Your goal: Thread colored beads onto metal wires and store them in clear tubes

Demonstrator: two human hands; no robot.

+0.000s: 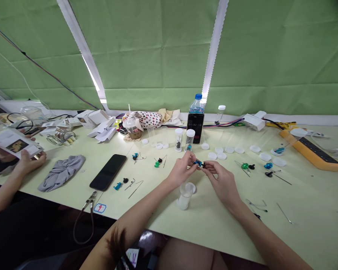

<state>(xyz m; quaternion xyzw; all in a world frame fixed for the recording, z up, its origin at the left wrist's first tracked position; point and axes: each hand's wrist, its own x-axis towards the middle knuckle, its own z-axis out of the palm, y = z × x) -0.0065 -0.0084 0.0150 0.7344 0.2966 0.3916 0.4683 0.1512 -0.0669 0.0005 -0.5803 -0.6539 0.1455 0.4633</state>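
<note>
Between my two hands, above the middle of the table, is a small blue metal part with black bits at its ends. My left hand pinches its left end, and the fingertips of my right hand close on its right end. Just below stands an uncapped clear tube, with a white cap beside it. Behind my hands stand two white-capped tubes, one with a dark piece inside and one with a blue piece. My fingers partly cover the blue part, so its exact kind is unclear.
A phone showing a timer leans on a water bottle. Loose parts and bent wires lie in groups on both sides. A dark phone, grey cloth and orange power strip surround them. At left, another person's hands hold a box.
</note>
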